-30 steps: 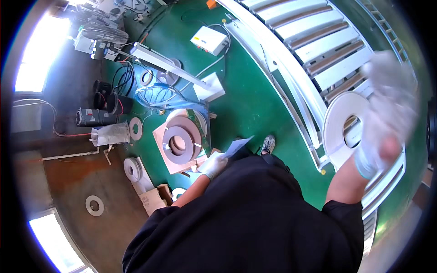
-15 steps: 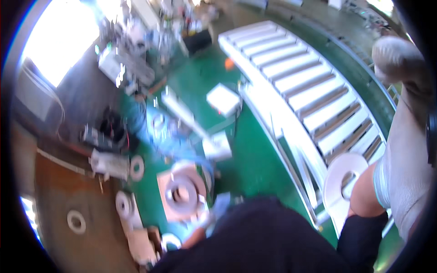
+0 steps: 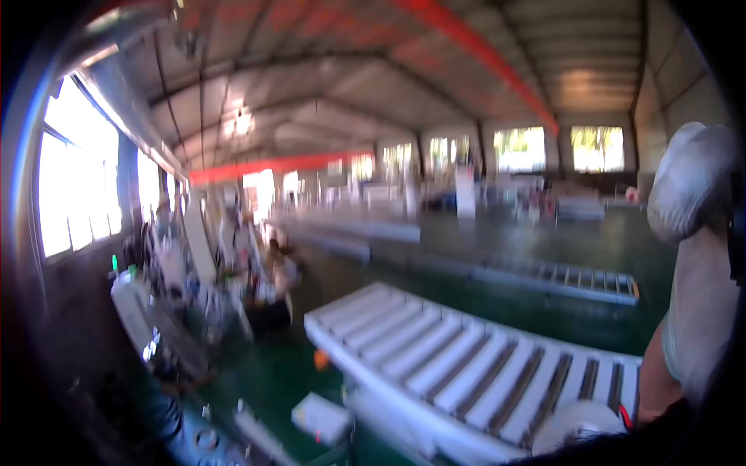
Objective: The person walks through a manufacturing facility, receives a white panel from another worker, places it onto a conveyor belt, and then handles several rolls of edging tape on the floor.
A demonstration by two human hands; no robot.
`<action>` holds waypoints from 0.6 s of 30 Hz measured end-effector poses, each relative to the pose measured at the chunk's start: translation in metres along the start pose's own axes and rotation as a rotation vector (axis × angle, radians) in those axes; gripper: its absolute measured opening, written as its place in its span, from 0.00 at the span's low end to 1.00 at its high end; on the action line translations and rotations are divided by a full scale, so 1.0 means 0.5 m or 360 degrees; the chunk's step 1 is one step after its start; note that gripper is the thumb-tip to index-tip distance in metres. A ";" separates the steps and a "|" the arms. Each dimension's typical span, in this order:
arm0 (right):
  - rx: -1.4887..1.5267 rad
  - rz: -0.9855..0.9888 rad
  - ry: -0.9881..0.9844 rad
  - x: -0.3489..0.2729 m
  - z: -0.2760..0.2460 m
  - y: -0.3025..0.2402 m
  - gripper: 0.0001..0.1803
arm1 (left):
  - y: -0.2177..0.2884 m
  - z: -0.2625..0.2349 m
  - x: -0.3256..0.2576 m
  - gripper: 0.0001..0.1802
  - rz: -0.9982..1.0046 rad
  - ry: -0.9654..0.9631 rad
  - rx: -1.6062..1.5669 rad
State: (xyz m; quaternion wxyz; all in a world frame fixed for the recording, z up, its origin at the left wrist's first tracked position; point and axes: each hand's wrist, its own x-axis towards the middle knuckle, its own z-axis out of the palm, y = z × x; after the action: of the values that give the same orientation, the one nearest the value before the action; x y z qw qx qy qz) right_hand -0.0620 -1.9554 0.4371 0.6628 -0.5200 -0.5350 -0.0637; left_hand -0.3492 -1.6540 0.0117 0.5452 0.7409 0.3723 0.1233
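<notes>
My right hand [image 3: 690,186], in a pale knitted glove, is raised close at the right rim. Its fingers are bent together into a rounded shape, and whatever they hold, if anything, is hidden. Bare forearm [image 3: 660,380] shows below the cuff. Nearest under that arm, a white ring-shaped roll [image 3: 575,426] lies on the near end of a white slatted roller conveyor [image 3: 420,349], with a small red thing [image 3: 625,415] beside it. My left hand is outside the picture.
On the green floor left of the conveyor sits a white box [image 3: 322,417]. Pale machinery [image 3: 148,318] and clutter line the window wall [image 3: 85,182]. Another slatted frame [image 3: 575,281] lies farther off. Red beams [image 3: 489,54] cross the hall's roof.
My view has swung up from the floor to the hall. The conveyor now sits lower, and my left hand has left the picture. My right hand stays raised at the right rim.
</notes>
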 end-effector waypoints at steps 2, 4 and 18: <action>-0.0092 -0.0032 0.0002 0.037 0.008 -0.017 0.44 | 0.001 0.017 0.029 0.13 -0.0030 -0.0023 -0.0059; -0.0198 -0.0007 0.0049 0.055 0.018 0.000 0.44 | 0.009 0.032 0.097 0.13 -0.0035 -0.0118 -0.0057; -0.0541 -0.0263 0.0120 -0.005 -0.081 -0.026 0.46 | -0.131 0.221 0.003 0.12 -0.0129 -0.0268 -0.0004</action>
State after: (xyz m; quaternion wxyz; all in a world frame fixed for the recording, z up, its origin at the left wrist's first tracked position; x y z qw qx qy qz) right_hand -0.0454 -1.9933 0.4479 0.5775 -0.5760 -0.5323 -0.2268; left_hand -0.3106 -1.7235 -0.0892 0.5801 0.7322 0.3547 0.0388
